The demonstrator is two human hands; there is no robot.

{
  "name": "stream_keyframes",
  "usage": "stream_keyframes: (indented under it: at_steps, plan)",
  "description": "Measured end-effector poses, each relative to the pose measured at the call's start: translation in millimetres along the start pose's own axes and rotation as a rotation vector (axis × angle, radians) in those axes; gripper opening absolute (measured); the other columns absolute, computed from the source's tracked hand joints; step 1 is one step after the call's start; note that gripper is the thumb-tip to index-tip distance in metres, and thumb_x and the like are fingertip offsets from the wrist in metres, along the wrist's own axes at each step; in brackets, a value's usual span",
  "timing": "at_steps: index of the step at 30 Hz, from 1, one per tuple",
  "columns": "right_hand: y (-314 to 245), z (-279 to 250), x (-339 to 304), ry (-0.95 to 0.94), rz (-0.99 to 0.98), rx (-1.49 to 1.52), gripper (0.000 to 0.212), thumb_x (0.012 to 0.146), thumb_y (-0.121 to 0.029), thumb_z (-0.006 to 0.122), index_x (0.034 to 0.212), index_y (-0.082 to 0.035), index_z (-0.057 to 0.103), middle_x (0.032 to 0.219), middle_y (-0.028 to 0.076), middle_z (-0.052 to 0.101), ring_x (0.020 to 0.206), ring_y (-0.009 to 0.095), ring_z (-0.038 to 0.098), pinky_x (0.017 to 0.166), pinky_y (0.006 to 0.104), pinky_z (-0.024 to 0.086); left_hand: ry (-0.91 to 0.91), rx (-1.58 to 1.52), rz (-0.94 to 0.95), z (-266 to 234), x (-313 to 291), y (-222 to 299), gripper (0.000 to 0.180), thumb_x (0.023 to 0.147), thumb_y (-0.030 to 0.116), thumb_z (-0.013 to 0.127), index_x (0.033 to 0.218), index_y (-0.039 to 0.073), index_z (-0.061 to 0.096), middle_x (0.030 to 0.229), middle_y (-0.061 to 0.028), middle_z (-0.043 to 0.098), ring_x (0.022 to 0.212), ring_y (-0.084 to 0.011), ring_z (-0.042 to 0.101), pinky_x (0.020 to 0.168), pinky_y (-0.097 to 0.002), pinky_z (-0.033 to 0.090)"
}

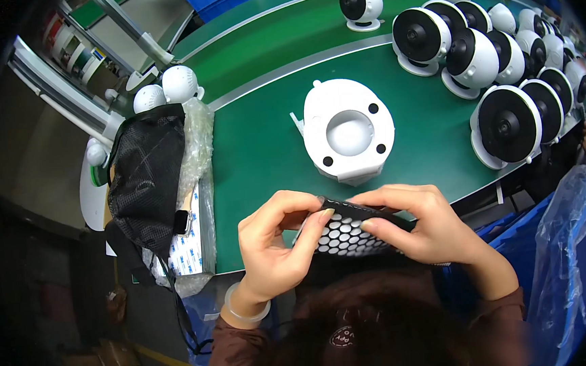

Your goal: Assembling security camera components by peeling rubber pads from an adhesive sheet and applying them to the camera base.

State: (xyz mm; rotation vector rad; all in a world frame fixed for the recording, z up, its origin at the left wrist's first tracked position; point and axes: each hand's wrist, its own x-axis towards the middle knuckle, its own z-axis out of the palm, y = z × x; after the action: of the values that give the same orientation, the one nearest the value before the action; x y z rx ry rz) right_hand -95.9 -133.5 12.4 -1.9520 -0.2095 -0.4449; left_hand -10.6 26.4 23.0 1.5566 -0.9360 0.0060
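Note:
In front of my chest I hold a black sheet with rows of white circles (346, 236), which looks like a sheet of round stick-on pads. My left hand (278, 240) pinches its left upper edge between thumb and fingers. The right side of the sheet is gripped by my right hand (415, 223), thumb on the dotted face and fingers behind. Whether a loose pad sits between my fingertips is too small to see. Just beyond my hands, a white round-bodied device (349, 131) lies base up on the green bench, with three black round pads around a circular recess.
Several white ball-shaped devices with black fronts (506, 124) crowd the bench's right side. A similar device (362, 7) stands at the back. To the left are a black mesh bag (146, 169), bubble wrap (197, 149) and two white balls (179, 84). Clear plastic (560, 232) hangs over blue bins at right.

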Motion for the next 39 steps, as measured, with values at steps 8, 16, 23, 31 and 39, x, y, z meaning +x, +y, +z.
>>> stream_keyframes:
  at_steps: [8,16,23,31,39]
  plan:
    - [0,8,2,0.065,0.144,0.186,0.010,0.068,-0.002,0.061,0.075,0.004,0.057,0.068,0.009,0.059,0.062,0.013,0.057,0.058,0.0221,0.044,0.046,-0.086,-0.170,7,-5,-4,0.006,0.071,-0.006,0.057,0.077,-0.004,0.056,0.068,-0.0054,0.058,0.059,-0.0088,0.055,0.054,-0.0186,0.044]
    - [-5,16,11,0.417,-0.264,-0.326,0.016,0.059,-0.003,0.067,0.071,-0.007,0.058,0.068,0.003,0.055,0.059,0.019,0.052,0.052,0.0268,0.042,0.026,0.288,0.046,13,-1,0,0.007,0.070,-0.005,0.057,0.077,-0.004,0.057,0.061,-0.0086,0.058,0.050,-0.0122,0.055,0.046,-0.0199,0.041]
    - [-10,22,10,0.454,-0.197,-0.267,0.017,0.056,0.003,0.066,0.071,-0.003,0.059,0.067,0.006,0.058,0.060,0.020,0.053,0.054,0.0254,0.041,0.070,0.384,0.186,13,-3,0,0.008,0.067,-0.006,0.059,0.074,-0.004,0.056,0.059,-0.0096,0.056,0.044,-0.0140,0.054,0.043,-0.0205,0.040]
    - [-11,18,13,0.409,-0.207,-0.247,0.017,0.057,0.003,0.065,0.071,-0.003,0.058,0.068,0.006,0.058,0.060,0.019,0.053,0.055,0.0251,0.041,0.114,0.412,0.265,15,-4,2,0.011,0.065,-0.007,0.059,0.075,-0.005,0.056,0.057,-0.0094,0.056,0.043,-0.0147,0.054,0.042,-0.0203,0.040]
    - [-8,18,19,0.315,-0.200,-0.232,0.014,0.059,0.001,0.064,0.071,-0.003,0.056,0.069,0.006,0.058,0.062,0.019,0.054,0.057,0.0256,0.041,0.175,0.444,0.279,17,-3,-4,0.009,0.066,-0.007,0.058,0.074,-0.004,0.055,0.057,-0.0084,0.056,0.043,-0.0148,0.053,0.041,-0.0207,0.040]
